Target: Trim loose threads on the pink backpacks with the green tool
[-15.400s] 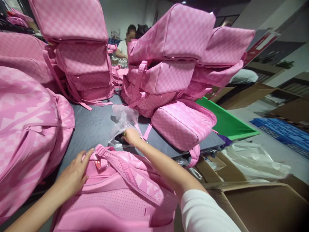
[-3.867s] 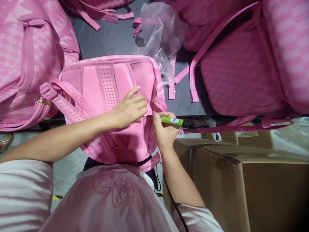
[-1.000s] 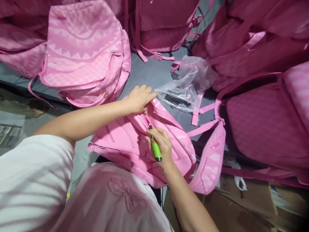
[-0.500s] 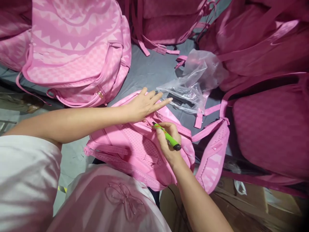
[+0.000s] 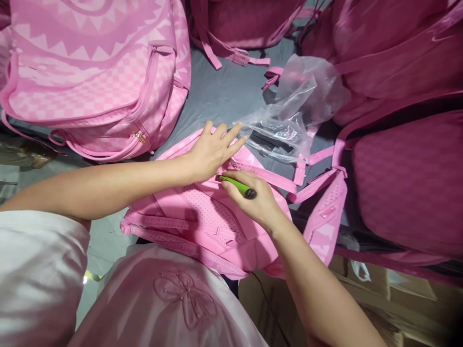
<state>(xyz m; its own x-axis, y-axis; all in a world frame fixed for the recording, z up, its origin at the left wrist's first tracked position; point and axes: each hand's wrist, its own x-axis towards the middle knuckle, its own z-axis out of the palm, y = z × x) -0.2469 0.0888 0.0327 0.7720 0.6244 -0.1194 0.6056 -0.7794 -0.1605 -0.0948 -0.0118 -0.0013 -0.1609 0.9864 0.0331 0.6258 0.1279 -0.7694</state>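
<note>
A pink backpack (image 5: 213,212) lies across the table edge in front of me, its dotted back panel and straps facing up. My left hand (image 5: 213,149) rests on its upper part with the fingers spread, holding nothing. Just right of it, my right hand (image 5: 249,193) grips a green marker (image 5: 238,186) with a black end. The marker's dark tip points left, close to the bag's fabric beneath my left hand; whether it touches cannot be made out.
A crumpled clear plastic bag (image 5: 292,120) lies behind the backpack on the grey table cover (image 5: 220,91). A large patterned pink backpack (image 5: 97,77) stands at the left, and a darker pink one (image 5: 408,178) at the right. More bags line the back.
My right hand has moved slightly left and up with the marker, which now lies flatter and nearer my left hand. The left hand's fingers have drawn in a little. The view has shifted slightly.
</note>
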